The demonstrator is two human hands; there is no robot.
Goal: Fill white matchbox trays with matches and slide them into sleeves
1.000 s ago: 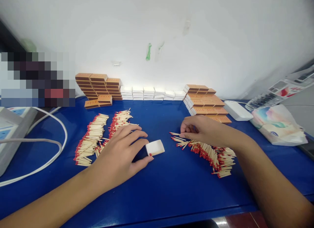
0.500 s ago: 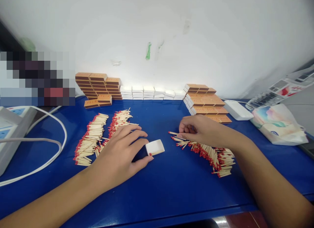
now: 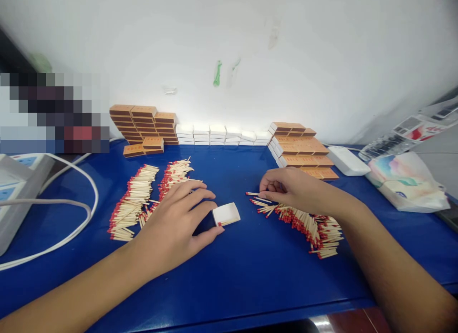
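Note:
A small white matchbox tray point(image 3: 227, 212) lies open side up on the blue table, with a few matches point(image 3: 229, 223) along its near wall. My left hand point(image 3: 179, 223) reaches over from the left, thumb and index finger at the tray's left corners, steadying it. Right of the tray, my right hand point(image 3: 282, 187) is closed in a pinch on a red-tipped match point(image 3: 252, 193), its head pointing left. Just below that hand spreads a pile of loose matches point(image 3: 296, 218), partly hidden by the wrist. More match piles point(image 3: 134, 199) lie left of my left hand.
Brown matchboxes point(image 3: 143, 125) are stacked at the back left, and more matchboxes point(image 3: 300, 149) at the back right. White trays point(image 3: 218, 132) line the wall between. A white device point(image 3: 348, 161) and tissue pack point(image 3: 408, 180) sit right; a power strip point(image 3: 21, 194) with cables sits left.
Almost nothing differs. My right hand has shifted very slightly left, the match still in its pinch; my left hand stays at the tray.

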